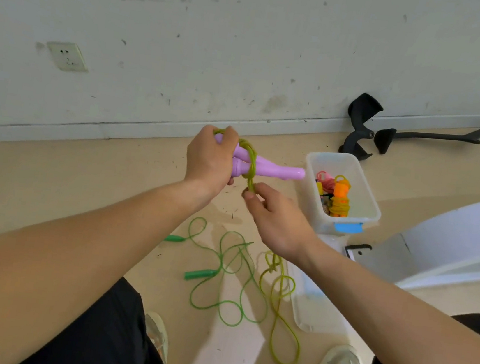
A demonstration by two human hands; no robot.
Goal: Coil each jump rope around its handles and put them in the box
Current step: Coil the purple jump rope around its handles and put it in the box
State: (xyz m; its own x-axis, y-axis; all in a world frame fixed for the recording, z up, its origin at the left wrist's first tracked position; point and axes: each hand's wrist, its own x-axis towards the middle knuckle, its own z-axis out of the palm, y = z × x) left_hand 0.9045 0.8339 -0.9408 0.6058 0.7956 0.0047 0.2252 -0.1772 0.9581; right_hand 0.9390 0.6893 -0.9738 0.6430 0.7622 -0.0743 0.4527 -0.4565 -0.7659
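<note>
Gripping two lilac plastic jump-rope handles (265,167) in the left hand (211,159), just left of the clear plastic box (323,223), long axis level, tips aimed at its rim, and pinching the yellow-green cord (250,168) looped round them with the right hand (277,217).

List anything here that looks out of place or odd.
The green jump rope sprawls uncoiled in tangled loops on the floor. Beside it, the loose end of the yellow-green cord, partly wound on the purple handles, looks knotted. Detached black chair parts lie by the wall. Nothing looks spilled.
</note>
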